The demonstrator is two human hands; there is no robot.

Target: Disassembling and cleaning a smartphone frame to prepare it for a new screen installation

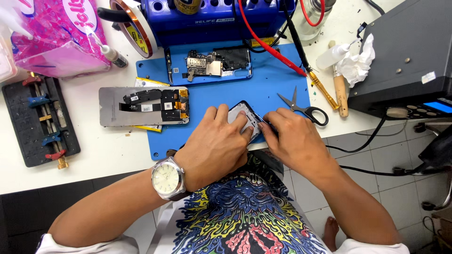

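A white worktop carries a smooth blue rubber mat at the frame's centre. On its lower edge lies an opened phone, flat, dark-rimmed, pale inside. The left hand presses spread fingers on it; the right hand pinches a thin metal tool at its edge. Steel scissors lie just right; a grey screen panel lies left.

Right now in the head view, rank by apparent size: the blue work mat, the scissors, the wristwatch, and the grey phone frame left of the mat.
1. blue work mat
2. grey phone frame
3. scissors and wristwatch: look alike; the watch sits nearer the camera, so unranked.
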